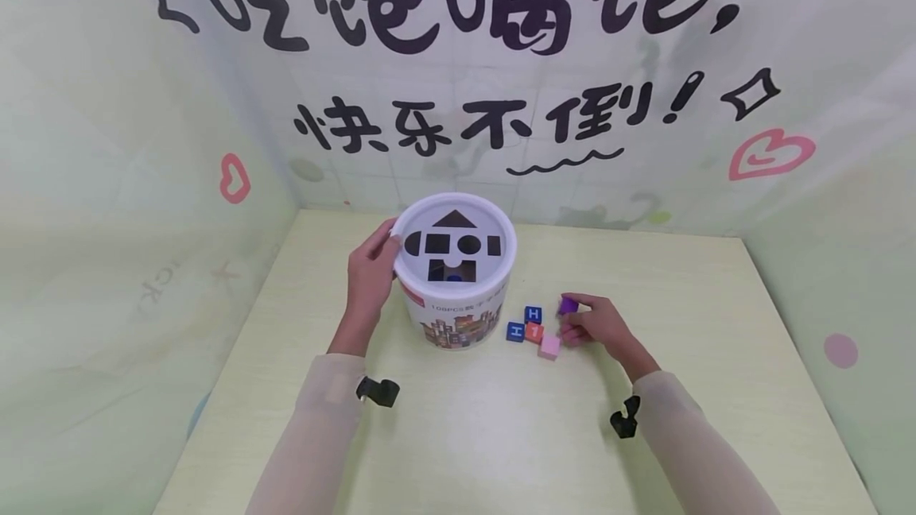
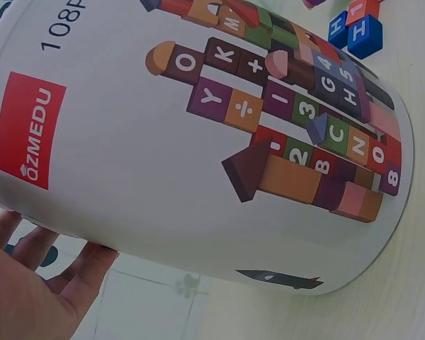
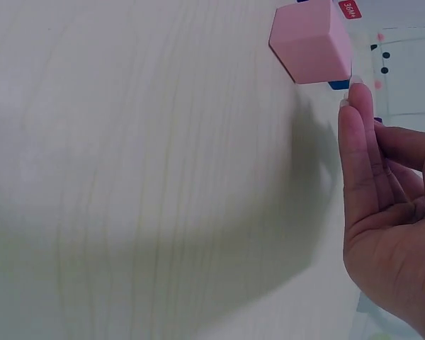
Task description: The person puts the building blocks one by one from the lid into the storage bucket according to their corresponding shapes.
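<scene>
A white bucket (image 1: 458, 316) with a lid (image 1: 494, 269) pierced by shaped holes stands upright at the back of the table. My left hand (image 1: 372, 269) rests against its left side by the rim; in the left wrist view the fingers (image 2: 85, 273) touch the bucket's wall. To the right, my right hand (image 1: 594, 324) pinches a purple block (image 1: 568, 305) between thumb and forefinger. That block is hidden in the right wrist view, where the other fingers (image 3: 354, 156) extend beside a pink block (image 3: 308, 42).
Between bucket and right hand lie two blue blocks (image 1: 515, 331) marked H, a red block (image 1: 533, 331) marked 1 and the pink block. Printed cloth walls (image 1: 458, 173) enclose the pale table (image 1: 465, 435) at the back and both sides.
</scene>
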Tool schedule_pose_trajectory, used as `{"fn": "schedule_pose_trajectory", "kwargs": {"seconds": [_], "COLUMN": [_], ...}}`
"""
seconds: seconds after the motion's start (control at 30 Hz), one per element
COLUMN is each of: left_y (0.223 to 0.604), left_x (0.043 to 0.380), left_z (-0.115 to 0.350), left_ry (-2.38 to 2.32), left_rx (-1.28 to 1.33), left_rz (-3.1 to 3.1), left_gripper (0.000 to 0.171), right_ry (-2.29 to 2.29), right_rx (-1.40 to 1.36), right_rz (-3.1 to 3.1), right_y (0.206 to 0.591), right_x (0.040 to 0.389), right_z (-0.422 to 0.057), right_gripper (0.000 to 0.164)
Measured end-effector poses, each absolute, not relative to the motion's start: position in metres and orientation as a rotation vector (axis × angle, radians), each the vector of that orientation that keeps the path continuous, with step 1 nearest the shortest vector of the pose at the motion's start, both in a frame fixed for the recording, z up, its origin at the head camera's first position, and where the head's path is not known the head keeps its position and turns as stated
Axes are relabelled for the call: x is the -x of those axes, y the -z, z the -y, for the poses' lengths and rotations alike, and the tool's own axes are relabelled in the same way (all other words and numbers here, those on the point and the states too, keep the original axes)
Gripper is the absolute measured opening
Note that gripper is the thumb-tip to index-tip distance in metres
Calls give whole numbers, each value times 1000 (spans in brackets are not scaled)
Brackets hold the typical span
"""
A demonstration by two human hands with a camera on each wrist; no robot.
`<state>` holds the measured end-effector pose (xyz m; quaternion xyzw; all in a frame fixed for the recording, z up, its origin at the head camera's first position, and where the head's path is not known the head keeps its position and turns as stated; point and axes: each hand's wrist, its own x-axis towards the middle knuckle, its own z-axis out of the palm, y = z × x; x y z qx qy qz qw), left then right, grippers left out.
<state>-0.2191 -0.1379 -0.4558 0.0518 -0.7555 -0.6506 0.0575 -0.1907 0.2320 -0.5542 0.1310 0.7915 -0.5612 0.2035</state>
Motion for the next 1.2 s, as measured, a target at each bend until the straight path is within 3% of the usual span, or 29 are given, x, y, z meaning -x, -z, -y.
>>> {"fn": "schedule_pose_trajectory", "kwargs": {"seconds": [0.47, 1.2], "left_y": [456, 458], "left_x": [218, 219], "left_z": [138, 138], "left_ry": [1988, 1988], "left_rx": [-160, -133], "left_rz": [2296, 2282], "left_gripper": [39, 39], "right_ry": [1542, 1518], "right_rx": [-319, -59], "right_rz": [-2256, -2325], "right_y": [530, 457], "right_x": [195, 207], "right_z": [-229, -208], "right_gripper": [51, 52]}}
